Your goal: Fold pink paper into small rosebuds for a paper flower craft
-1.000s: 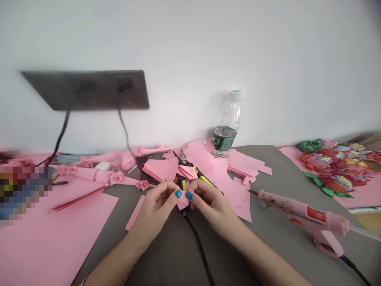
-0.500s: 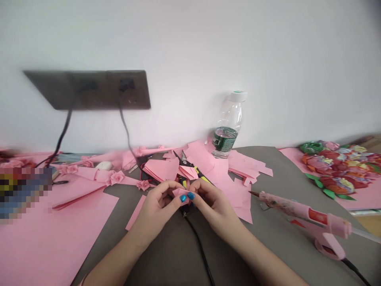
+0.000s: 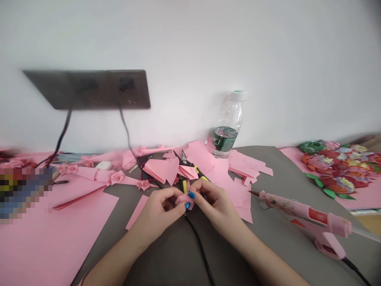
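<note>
A small folded piece of pink paper (image 3: 185, 200) is pinched between both hands above the middle of the grey table. My left hand (image 3: 162, 208) grips its left side, thumb in front. My right hand (image 3: 212, 200) holds its upper right side with thumb and fingers, and the two thumbs are close together. Just behind the hands lie pliers (image 3: 201, 174) with black and yellow handles, partly hidden by the fingers. Cut pink paper pieces (image 3: 162, 169) are stacked around them.
A pink glue gun (image 3: 303, 210) lies on the right. A bottle (image 3: 228, 131) stands by the wall. Colourful flowers (image 3: 339, 167) are at far right, paper roses (image 3: 115, 177) and a large pink sheet (image 3: 53, 242) at left. A black cable (image 3: 201, 246) runs below the hands.
My left hand has moved slightly down, its thumb now lower than the right one. The small pink paper has shifted down and shows more of its face.
</note>
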`<state>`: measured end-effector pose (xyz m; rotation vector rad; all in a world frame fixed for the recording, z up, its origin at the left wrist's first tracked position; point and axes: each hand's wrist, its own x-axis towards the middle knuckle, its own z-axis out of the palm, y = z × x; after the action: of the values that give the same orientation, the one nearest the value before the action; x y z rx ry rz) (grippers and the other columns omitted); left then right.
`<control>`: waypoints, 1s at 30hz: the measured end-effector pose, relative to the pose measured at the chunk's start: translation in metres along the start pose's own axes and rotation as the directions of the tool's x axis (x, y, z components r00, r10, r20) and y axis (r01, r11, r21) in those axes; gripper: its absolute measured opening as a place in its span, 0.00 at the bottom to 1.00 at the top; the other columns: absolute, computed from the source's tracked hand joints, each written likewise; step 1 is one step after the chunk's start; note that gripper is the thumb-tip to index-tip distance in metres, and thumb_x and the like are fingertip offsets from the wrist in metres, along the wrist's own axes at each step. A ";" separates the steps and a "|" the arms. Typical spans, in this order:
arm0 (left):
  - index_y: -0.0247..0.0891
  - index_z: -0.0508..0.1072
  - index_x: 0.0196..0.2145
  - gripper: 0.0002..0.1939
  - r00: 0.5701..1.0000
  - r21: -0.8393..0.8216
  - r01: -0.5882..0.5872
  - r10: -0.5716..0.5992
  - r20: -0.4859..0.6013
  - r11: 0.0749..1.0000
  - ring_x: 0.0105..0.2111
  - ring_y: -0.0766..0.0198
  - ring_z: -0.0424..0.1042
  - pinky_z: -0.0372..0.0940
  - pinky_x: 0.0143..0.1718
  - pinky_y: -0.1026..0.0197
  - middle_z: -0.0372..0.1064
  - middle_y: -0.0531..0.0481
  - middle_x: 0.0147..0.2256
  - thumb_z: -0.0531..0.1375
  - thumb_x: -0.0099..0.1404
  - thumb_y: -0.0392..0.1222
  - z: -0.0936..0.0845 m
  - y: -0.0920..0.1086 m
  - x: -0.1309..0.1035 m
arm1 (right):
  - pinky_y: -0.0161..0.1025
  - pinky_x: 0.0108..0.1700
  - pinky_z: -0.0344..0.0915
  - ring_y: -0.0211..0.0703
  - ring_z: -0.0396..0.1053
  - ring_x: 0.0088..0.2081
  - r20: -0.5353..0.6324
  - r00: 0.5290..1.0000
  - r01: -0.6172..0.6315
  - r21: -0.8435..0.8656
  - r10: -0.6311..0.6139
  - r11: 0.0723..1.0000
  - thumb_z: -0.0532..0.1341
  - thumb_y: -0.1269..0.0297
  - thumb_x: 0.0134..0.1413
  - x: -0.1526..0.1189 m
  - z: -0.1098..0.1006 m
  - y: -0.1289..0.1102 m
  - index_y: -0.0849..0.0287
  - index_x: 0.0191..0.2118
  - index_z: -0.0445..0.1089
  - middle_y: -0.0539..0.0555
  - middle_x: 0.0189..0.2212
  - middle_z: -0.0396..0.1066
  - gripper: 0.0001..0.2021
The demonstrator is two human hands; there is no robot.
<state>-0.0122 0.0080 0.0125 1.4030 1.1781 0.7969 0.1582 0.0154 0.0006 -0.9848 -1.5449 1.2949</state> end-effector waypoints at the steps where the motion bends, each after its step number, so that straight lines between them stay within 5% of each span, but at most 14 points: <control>1: 0.36 0.74 0.28 0.10 1.000 0.008 -0.001 0.001 -0.009 1.000 0.27 0.65 0.61 0.56 0.29 0.63 0.65 0.53 0.26 0.61 0.62 0.44 0.000 0.000 0.000 | 0.37 0.32 0.59 0.40 0.63 0.28 0.000 1.000 -0.001 0.006 0.001 1.000 0.59 0.52 0.63 0.000 0.000 0.000 0.58 0.30 0.66 0.49 0.25 0.66 0.15; 9: 0.35 0.73 0.27 0.13 0.993 -0.148 -0.067 0.051 -0.109 0.987 0.29 0.65 0.62 0.58 0.31 0.65 0.65 0.53 0.26 0.63 0.62 0.48 -0.002 -0.004 0.001 | 0.36 0.30 0.55 0.38 0.57 0.27 -0.002 1.000 -0.018 -0.044 0.018 0.999 0.60 0.54 0.61 0.001 0.002 0.003 0.58 0.31 0.65 0.48 0.25 0.61 0.13; 15: 0.35 0.71 0.25 0.14 0.993 -0.158 -0.065 0.047 -0.110 0.985 0.28 0.66 0.60 0.57 0.29 0.66 0.62 0.55 0.25 0.63 0.62 0.47 -0.001 -0.005 0.001 | 0.36 0.31 0.54 0.39 0.56 0.28 0.028 1.000 -0.007 -0.099 0.009 0.995 0.57 0.55 0.64 -0.001 0.002 0.001 0.57 0.31 0.63 0.48 0.26 0.59 0.13; 22: 0.36 0.76 0.26 0.12 0.994 -0.144 -0.073 0.060 -0.093 0.987 0.28 0.65 0.65 0.60 0.30 0.65 0.69 0.52 0.24 0.63 0.62 0.46 -0.002 -0.003 0.001 | 0.37 0.33 0.56 0.40 0.58 0.30 0.050 0.998 0.045 -0.115 -0.039 0.992 0.53 0.57 0.67 -0.003 0.001 -0.004 0.56 0.29 0.61 0.49 0.27 0.61 0.14; 30: 0.38 0.84 0.32 0.10 0.988 -0.098 -0.055 0.040 -0.150 0.994 0.30 0.60 0.74 0.66 0.29 0.64 0.79 0.48 0.28 0.63 0.62 0.44 -0.001 -0.005 -0.001 | 0.33 0.24 0.53 0.36 0.56 0.22 -0.137 0.985 0.071 -0.245 -0.107 0.967 0.57 0.65 0.62 -0.004 0.006 0.001 0.55 0.33 0.59 0.44 0.21 0.58 0.06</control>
<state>-0.0140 0.0073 0.0080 1.3100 1.2031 0.9949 0.1541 0.0099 -0.0014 -1.1225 -1.6349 0.9640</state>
